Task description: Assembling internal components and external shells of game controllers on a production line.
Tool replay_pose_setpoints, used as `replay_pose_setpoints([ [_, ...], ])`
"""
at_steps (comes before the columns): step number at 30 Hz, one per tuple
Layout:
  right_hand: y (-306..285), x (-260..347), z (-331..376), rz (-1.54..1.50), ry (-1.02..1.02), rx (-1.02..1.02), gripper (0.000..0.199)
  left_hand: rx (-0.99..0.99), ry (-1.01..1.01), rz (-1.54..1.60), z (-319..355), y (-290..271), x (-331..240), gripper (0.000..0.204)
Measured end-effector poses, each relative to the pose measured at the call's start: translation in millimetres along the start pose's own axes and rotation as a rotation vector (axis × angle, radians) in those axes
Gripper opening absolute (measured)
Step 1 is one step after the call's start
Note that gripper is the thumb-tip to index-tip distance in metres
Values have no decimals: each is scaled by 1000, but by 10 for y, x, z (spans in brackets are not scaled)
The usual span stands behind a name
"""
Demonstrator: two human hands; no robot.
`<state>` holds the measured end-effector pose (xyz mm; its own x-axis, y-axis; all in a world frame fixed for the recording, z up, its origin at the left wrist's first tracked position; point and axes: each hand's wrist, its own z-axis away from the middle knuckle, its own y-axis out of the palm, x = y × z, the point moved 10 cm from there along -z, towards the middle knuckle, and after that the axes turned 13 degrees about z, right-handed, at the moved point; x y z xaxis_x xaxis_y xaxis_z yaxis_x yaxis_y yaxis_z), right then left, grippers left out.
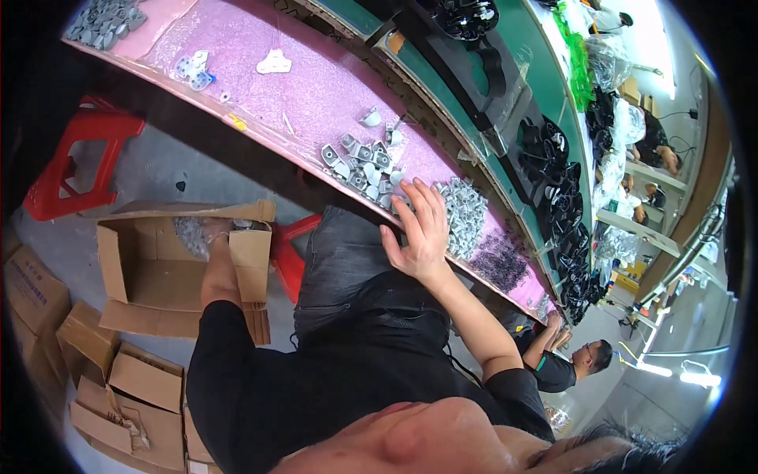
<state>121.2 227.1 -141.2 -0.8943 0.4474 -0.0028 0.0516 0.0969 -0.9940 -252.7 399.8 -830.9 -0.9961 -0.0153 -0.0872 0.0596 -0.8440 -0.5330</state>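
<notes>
Down at the left, my left hand (pixel 219 231) reaches into an open cardboard box (pixel 150 296). It is beside a clear plastic bag (pixel 189 235) that seems to hold small grey pieces; its fingers are hidden or blurred. At the near edge of the pink-covered workbench (pixel 260 118), my right hand (pixel 420 229) rests with fingers spread, nothing gripped. Its fingertips lie between a loose heap of grey plastic parts (pixel 367 162) and a dense pile of smaller grey pieces (pixel 466 213). Small dark pieces (pixel 501 261) are heaped farther right.
A red stool (pixel 87 158) and several cardboard boxes (pixel 146 379) stand on the floor at left. A white piece (pixel 274 62) and a clear part with blue (pixel 193 71) lie on the bench. Beyond runs a green conveyor (pixel 505 189) with black parts. Another person (pixel 560 367) sits at right.
</notes>
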Motion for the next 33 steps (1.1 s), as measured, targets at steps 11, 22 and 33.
replay_pose_setpoints([
  [11,18,-26,2,-9,22,29,53,777,557,476,487,-161,-1776,68],
  [22,21,-50,-23,-17,31,54,54,321,513,155,202,-66,-1276,64],
  [33,18,-27,-33,-30,28,68,51,-107,443,-142,-197,-24,-376,51],
])
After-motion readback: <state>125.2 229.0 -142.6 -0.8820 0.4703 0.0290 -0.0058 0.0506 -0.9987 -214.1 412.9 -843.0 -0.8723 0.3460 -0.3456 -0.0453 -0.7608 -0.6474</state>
